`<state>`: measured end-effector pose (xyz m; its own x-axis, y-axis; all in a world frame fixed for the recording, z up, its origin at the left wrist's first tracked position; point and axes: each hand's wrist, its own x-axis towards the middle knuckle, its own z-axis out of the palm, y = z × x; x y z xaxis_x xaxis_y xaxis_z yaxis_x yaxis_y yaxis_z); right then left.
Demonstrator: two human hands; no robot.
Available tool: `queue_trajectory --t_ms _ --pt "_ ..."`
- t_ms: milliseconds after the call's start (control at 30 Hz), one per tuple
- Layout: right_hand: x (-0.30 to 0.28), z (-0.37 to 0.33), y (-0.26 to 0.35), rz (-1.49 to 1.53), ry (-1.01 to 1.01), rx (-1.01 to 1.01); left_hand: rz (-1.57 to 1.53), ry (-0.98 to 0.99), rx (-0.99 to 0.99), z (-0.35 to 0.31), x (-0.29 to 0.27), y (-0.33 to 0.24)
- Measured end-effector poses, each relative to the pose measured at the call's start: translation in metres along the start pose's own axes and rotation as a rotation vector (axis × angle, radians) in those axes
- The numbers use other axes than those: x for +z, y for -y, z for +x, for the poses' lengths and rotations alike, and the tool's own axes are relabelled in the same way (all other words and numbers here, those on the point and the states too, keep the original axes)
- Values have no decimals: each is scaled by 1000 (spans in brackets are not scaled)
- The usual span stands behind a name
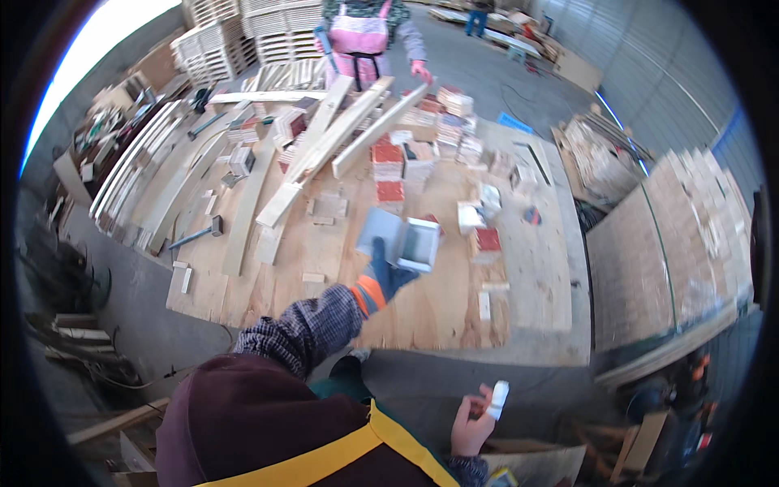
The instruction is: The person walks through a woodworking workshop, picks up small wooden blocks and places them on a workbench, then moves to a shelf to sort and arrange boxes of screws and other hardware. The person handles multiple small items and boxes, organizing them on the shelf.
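My left hand (385, 274), in a dark blue glove with an orange cuff, reaches over the plywood tabletop (389, 321). Its fingers close on a small open box (420, 245) with a pale grey inside, whose bluish-grey lid (378, 230) is folded out to the left. Motion blurs the box a little. Off the table's near edge, my bare right hand (471, 428) is low with curled fingers. A small crumpled white piece (500, 399) sits at its fingertips; its kind is unclear.
Red-topped blocks (388, 161) and long planks (345, 130) lie across the table. Hammers (197, 233) rest at left. A person in a pink apron (357, 40) stands at the far side, one gloved hand on a plank. A tall strapped stack of wood (657, 252) stands right.
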<state>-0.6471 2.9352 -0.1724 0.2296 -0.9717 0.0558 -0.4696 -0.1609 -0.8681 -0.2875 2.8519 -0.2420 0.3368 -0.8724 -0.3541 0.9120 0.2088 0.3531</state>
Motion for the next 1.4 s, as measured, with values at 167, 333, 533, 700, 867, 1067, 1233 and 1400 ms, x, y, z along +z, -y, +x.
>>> queue_trajectory --t_ms 167,333,533,700,867,1067,1233,1400 --pt "54 12 4 -154 104 144 18 -51 348 80 -58 -161" --pt "102 52 37 -226 175 89 70 -211 426 166 -65 -247" --pt "133 99 72 -275 206 317 -91 -289 281 279 -35 -237" --pt "136 114 58 -335 251 239 424 -716 457 342 -28 -217" --pt "138 122 23 -232 225 316 864 -951 586 396 -45 -201" --pt "135 100 10 -314 222 294 1312 -533 708 382 -95 -217" --pt "127 73 -15 -256 213 438 1321 -283 752 312 -103 -211" --pt "89 0 -54 -141 74 603 1816 -206 856 173 -112 -137"
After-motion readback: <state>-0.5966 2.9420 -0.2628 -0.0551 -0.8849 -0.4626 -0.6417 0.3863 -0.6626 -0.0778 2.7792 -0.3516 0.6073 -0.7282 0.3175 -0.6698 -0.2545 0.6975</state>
